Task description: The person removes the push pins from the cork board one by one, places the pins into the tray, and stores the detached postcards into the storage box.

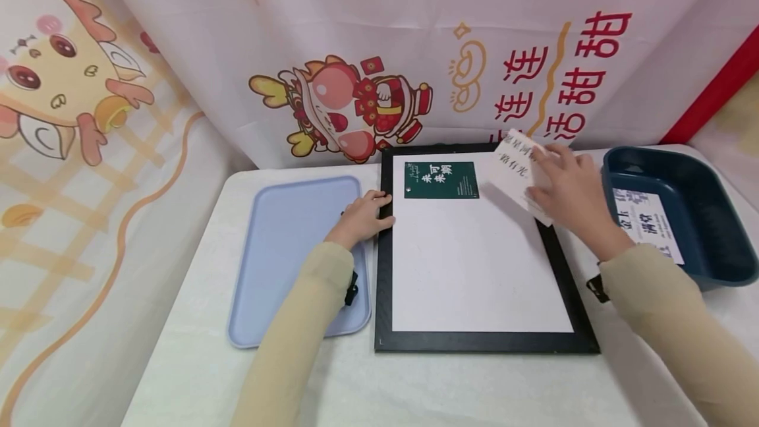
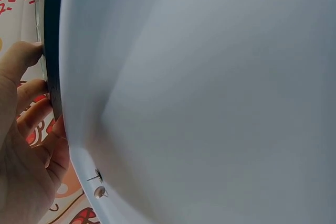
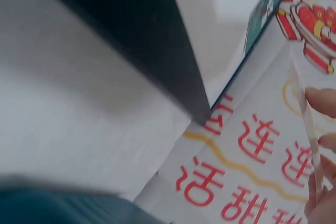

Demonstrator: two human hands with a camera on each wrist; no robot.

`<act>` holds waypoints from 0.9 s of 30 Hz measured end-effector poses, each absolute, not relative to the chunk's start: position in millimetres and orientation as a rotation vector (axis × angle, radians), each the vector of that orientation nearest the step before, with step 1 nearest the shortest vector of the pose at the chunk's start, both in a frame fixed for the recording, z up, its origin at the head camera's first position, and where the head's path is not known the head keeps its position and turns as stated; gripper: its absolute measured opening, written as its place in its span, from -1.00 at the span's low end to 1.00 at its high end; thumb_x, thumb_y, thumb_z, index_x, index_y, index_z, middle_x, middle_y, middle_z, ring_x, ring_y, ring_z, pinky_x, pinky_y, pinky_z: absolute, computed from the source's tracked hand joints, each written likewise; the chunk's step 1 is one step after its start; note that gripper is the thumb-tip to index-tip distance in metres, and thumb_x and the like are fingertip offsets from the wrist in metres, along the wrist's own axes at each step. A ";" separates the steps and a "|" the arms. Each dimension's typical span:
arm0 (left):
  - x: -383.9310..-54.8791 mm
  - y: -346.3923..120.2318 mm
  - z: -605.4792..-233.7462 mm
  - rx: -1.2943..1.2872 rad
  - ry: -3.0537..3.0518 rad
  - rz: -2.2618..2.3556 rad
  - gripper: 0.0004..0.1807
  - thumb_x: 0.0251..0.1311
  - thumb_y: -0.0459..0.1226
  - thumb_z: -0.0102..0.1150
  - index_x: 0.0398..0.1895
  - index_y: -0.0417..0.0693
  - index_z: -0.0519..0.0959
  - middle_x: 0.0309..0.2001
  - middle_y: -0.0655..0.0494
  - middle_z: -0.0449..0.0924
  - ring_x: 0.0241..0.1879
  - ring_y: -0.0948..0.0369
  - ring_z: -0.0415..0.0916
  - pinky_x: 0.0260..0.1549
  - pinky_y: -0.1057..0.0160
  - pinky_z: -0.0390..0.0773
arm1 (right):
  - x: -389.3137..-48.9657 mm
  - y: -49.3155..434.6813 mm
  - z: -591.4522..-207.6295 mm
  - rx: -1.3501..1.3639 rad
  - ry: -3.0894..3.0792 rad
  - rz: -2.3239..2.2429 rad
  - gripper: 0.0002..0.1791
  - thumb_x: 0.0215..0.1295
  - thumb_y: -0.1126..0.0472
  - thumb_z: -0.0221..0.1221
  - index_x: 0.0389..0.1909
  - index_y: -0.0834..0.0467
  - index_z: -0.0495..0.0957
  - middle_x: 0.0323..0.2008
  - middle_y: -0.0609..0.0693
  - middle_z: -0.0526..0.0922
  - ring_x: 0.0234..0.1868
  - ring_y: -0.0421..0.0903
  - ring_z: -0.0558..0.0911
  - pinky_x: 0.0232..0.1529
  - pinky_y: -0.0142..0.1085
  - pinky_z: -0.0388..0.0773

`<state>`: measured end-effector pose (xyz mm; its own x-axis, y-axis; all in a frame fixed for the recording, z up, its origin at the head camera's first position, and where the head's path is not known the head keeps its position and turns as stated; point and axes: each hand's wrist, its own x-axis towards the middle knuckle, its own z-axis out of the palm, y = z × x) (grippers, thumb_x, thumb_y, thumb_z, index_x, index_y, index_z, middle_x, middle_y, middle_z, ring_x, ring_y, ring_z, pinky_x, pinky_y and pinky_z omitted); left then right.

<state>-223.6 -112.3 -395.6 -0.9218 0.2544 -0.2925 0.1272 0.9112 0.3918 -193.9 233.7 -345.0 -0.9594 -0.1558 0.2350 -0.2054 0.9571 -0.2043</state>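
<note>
A black-framed white board (image 1: pixel 474 269) lies on the table with a green card (image 1: pixel 441 180) at its upper left. My left hand (image 1: pixel 362 217) rests on the board's left border, thumb and fingertips touching it. In the left wrist view, that hand's fingers (image 2: pixel 52 140) lie along the frame's edge. A white card (image 1: pixel 508 173) with black characters is pinched in my right hand (image 1: pixel 572 193), tilted above the board's upper right. Seen edge-on in the right wrist view, the card (image 3: pixel 310 129) stands between thumb and fingers.
Left of the board lies a blue tray (image 1: pixel 284 249); two thumbtacks (image 2: pixel 100 191) show near its rim in the left wrist view. A dark teal bin (image 1: pixel 711 216) at the right holds printed cards (image 1: pixel 649 223). Behind the table hangs a printed cloth (image 1: pixel 379 25).
</note>
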 end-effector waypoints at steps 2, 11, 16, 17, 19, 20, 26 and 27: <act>-223.5 -111.8 -395.4 0.282 2.737 0.532 -0.33 0.33 0.04 0.01 0.46 0.10 0.15 0.49 0.11 0.05 0.43 -0.04 0.10 0.42 -0.07 0.08 | -194.4 242.7 -343.4 0.190 -2.862 0.384 -0.20 0.21 0.15 0.25 0.43 0.18 0.14 0.36 0.37 0.15 0.11 0.44 0.20 0.12 0.26 0.13; -223.0 -110.3 -394.1 0.277 2.739 0.534 -0.33 0.33 0.02 0.02 0.46 0.09 0.15 0.48 0.09 0.08 0.43 -0.04 0.11 0.41 -0.06 0.09 | -198.5 285.3 -339.6 -0.243 -2.879 0.475 -0.20 0.35 0.03 0.08 0.48 0.17 -0.06 0.39 0.42 -0.01 0.18 0.47 0.10 0.18 0.29 0.00; -222.1 -110.6 -393.0 0.276 2.732 0.533 -0.32 0.33 0.02 0.02 0.46 0.09 0.14 0.48 0.09 0.08 0.43 -0.05 0.10 0.41 -0.07 0.09 | -194.4 310.7 -338.6 -0.417 -2.851 0.525 -0.23 0.40 0.03 -0.03 0.48 0.21 -0.11 0.41 0.45 -0.08 0.30 0.50 0.02 0.23 0.33 -0.06; -222.0 -110.6 -393.0 0.276 2.732 0.534 -0.32 0.33 0.02 0.02 0.46 0.09 0.14 0.48 0.09 0.08 0.43 -0.05 0.10 0.41 -0.07 0.09 | -193.6 314.4 -338.8 -0.454 -2.842 0.522 -0.24 0.41 0.04 -0.04 0.48 0.23 -0.11 0.41 0.45 -0.09 0.32 0.49 0.00 0.25 0.32 -0.06; -221.8 -110.8 -393.0 0.277 2.733 0.535 -0.32 0.33 0.02 0.02 0.46 0.09 0.14 0.48 0.09 0.08 0.43 -0.05 0.10 0.41 -0.07 0.09 | -192.5 321.6 -339.2 -0.526 -2.831 0.509 -0.26 0.43 0.07 -0.05 0.47 0.27 -0.11 0.41 0.45 -0.09 0.35 0.47 -0.02 0.28 0.30 -0.07; -221.9 -110.8 -393.3 0.277 2.734 0.537 -0.32 0.33 0.02 0.02 0.46 0.09 0.13 0.48 0.09 0.08 0.43 -0.05 0.10 0.41 -0.07 0.09 | -192.0 325.0 -339.7 -0.564 -2.825 0.510 -0.26 0.43 0.06 -0.05 0.47 0.27 -0.11 0.41 0.45 -0.09 0.36 0.46 -0.03 0.30 0.28 -0.08; -223.1 -111.2 -394.7 0.278 2.732 0.543 -0.32 0.33 0.02 0.02 0.46 0.09 0.13 0.48 0.10 0.07 0.43 -0.05 0.10 0.42 -0.07 0.08 | -185.9 347.2 -344.3 -0.689 -2.804 0.556 -0.26 0.45 0.02 -0.10 0.47 0.30 -0.13 0.43 0.43 -0.16 0.40 0.42 -0.11 0.34 0.27 -0.07; -223.3 -111.3 -394.8 0.278 2.732 0.544 -0.32 0.33 0.02 0.02 0.46 0.09 0.13 0.48 0.10 0.07 0.43 -0.05 0.10 0.42 -0.07 0.08 | -184.8 350.6 -345.0 -0.705 -2.801 0.563 -0.26 0.45 0.02 -0.12 0.47 0.31 -0.13 0.44 0.43 -0.17 0.40 0.42 -0.12 0.34 0.28 -0.08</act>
<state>-223.3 -111.3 -394.8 -0.9227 0.2534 -0.2904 0.1229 0.9076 0.4015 -184.8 350.6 -345.0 -0.8665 0.4895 0.0974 0.4138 0.8137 -0.4081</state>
